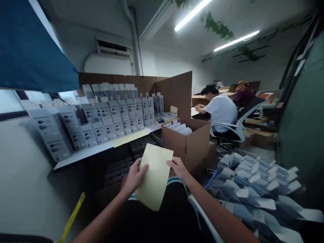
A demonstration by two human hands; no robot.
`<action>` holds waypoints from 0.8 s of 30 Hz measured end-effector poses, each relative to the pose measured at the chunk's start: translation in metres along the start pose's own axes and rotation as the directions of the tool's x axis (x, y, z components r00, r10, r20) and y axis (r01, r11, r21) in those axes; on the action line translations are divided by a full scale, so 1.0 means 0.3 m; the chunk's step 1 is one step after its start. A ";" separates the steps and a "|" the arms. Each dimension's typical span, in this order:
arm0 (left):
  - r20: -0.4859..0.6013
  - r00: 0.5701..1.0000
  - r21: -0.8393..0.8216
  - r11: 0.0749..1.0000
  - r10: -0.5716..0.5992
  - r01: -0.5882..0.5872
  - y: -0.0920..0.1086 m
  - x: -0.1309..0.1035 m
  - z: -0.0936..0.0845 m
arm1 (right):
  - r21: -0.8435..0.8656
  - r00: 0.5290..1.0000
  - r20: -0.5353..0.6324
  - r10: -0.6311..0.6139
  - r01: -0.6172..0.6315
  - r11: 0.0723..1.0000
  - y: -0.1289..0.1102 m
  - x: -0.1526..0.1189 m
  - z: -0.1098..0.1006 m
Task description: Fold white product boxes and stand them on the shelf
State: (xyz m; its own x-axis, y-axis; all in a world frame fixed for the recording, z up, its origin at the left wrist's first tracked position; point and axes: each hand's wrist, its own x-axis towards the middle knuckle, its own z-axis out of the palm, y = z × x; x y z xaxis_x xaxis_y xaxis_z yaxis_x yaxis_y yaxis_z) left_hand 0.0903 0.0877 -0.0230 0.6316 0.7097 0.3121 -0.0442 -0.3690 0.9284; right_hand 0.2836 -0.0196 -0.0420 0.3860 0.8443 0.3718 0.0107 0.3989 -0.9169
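A pale yellow sheet of paper (155,175) is held up in front of my lap, slightly tilted. My left hand (136,173) grips its left edge, with the thumb on the face turned toward me. On the opposite side, my right hand (179,168) pinches the upper right edge between thumb and fingers. The fingers behind the sheet are partly hidden. Another pale yellow sheet (131,137) lies along the front edge of the white table (88,152), below rows of printed white boxes (115,116).
An open cardboard carton (186,141) holding white boxes stands ahead to the right. Many open white boxes (255,172) cover the area at my right. A phone (160,120) lies on the table. Two people sit at the back right, one in a white shirt (222,111).
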 end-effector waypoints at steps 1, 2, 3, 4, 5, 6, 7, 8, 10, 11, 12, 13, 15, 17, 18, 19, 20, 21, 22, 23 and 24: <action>-0.025 1.000 -0.012 1.000 -0.004 0.003 0.006 -0.020 -0.008 | -0.001 1.000 0.018 0.006 -0.006 1.000 -0.008 -0.014 0.018; -0.052 0.999 -0.015 1.000 -0.011 0.011 0.010 -0.044 -0.016 | -0.005 0.999 0.041 0.019 -0.018 1.000 -0.016 -0.029 0.035; -0.075 0.997 -0.015 1.000 -0.018 0.017 0.015 -0.071 -0.025 | -0.011 0.997 0.063 0.036 -0.036 0.999 -0.026 -0.045 0.052; -0.101 0.995 -0.014 1.000 -0.008 0.006 0.020 -0.098 -0.035 | -0.027 0.995 0.088 0.050 -0.048 0.998 -0.039 -0.060 0.068; -0.136 0.990 0.002 0.999 0.032 -0.032 0.026 -0.127 -0.046 | -0.056 0.992 0.119 0.053 -0.047 0.997 -0.054 -0.074 0.085; -0.185 0.977 0.048 0.994 0.109 -0.101 0.033 -0.155 -0.059 | -0.096 0.987 0.155 0.043 -0.028 0.995 -0.071 -0.086 0.104; -0.233 0.948 0.138 0.973 0.215 -0.186 0.040 -0.183 -0.074 | -0.143 0.980 0.197 0.023 0.006 0.990 -0.089 -0.097 0.123; -0.269 0.902 0.265 0.926 0.339 -0.269 0.049 -0.211 -0.091 | -0.193 0.970 0.242 0.001 0.048 0.980 -0.107 -0.106 0.144; -0.255 0.786 0.549 0.754 0.562 -0.361 0.072 -0.265 -0.124 | -0.274 0.945 0.327 -0.030 0.125 0.954 -0.137 -0.119 0.190; -0.211 0.750 0.651 0.662 0.627 -0.371 0.087 -0.290 -0.138 | -0.295 0.933 0.357 -0.033 0.147 0.944 -0.149 -0.124 0.215; -0.163 0.733 0.711 0.594 0.660 -0.376 0.103 -0.313 -0.150 | -0.307 0.921 0.387 -0.035 0.164 0.937 -0.157 -0.128 0.240; -0.122 0.731 0.740 0.553 0.671 -0.383 0.120 -0.334 -0.159 | -0.311 0.906 0.421 -0.039 0.184 0.933 -0.163 -0.131 0.265; -0.078 0.751 0.744 0.540 0.655 -0.393 0.153 -0.364 -0.172 | -0.295 0.867 0.494 -0.065 0.237 0.926 -0.168 -0.139 0.312; -0.075 0.781 0.718 0.577 0.620 -0.389 0.176 -0.380 -0.180 | -0.281 0.826 0.555 -0.097 0.297 0.913 -0.170 -0.150 0.349; -0.076 0.793 0.703 0.596 0.605 -0.388 0.182 -0.383 -0.183 | -0.282 0.810 0.576 -0.110 0.323 0.903 -0.170 -0.156 0.362; -0.076 0.802 0.686 0.614 0.592 -0.389 0.185 -0.384 -0.186 | -0.291 0.800 0.589 -0.117 0.345 0.892 -0.172 -0.163 0.372; -0.074 0.811 0.669 0.632 0.581 -0.391 0.184 -0.383 -0.189 | -0.306 0.794 0.596 -0.120 0.363 0.880 -0.173 -0.170 0.378; -0.071 0.818 0.650 0.648 0.572 -0.397 0.180 -0.382 -0.191 | -0.325 0.791 0.600 -0.120 0.378 0.867 -0.174 -0.177 0.380; -0.068 0.822 0.630 0.663 0.566 -0.404 0.175 -0.380 -0.192 | -0.342 0.790 0.601 -0.120 0.390 0.855 -0.175 -0.182 0.379; -0.068 0.824 0.609 0.677 0.563 -0.412 0.170 -0.378 -0.194 | -0.359 0.793 0.597 -0.123 0.401 0.843 -0.176 -0.187 0.377; -0.070 0.824 0.590 0.690 0.562 -0.420 0.165 -0.377 -0.195 | -0.374 0.796 0.591 -0.129 0.412 0.831 -0.176 -0.190 0.373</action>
State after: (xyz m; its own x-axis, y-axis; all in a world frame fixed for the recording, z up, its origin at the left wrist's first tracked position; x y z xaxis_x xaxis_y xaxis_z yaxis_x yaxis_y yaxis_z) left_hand -0.0285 0.0242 -0.0005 0.4418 0.4198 0.7928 0.1615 -0.9065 0.3900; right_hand 0.1578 -0.0486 0.0013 -0.2393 0.8325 0.4996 0.5125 0.5454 -0.6633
